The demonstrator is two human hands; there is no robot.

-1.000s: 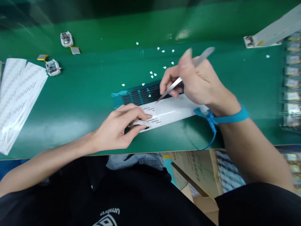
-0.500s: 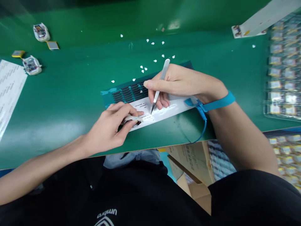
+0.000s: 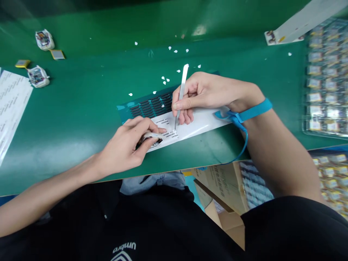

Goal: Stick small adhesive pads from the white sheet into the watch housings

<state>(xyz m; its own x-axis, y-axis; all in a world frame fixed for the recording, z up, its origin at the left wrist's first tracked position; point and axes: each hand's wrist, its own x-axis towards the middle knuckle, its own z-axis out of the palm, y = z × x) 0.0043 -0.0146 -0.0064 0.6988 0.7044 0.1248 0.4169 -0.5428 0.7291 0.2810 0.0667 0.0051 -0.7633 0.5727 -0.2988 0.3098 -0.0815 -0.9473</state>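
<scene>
My right hand (image 3: 202, 93) grips metal tweezers (image 3: 181, 95) nearly upright, their tip touching a white label sheet (image 3: 201, 123) near its printed labels. My left hand (image 3: 130, 145) pinches a small white device (image 3: 152, 137) at the left end of that sheet. Just behind the white sheet lies a teal sheet (image 3: 148, 106) with rows of dark strips. A blue wrist strap (image 3: 251, 112) with a cord circles my right wrist.
Two small white devices (image 3: 38, 76) (image 3: 44, 39) and flat cells lie at the far left, next to white label sheets (image 3: 11, 105). White paper bits (image 3: 165, 79) dot the green table (image 3: 81, 108). Trays of parts (image 3: 326, 79) stand at the right; a white box (image 3: 296, 25) sits behind them.
My right hand came down from a raised position and turned the tweezers upright, bringing their tip onto the white sheet beside my left hand. The left hand stayed put.
</scene>
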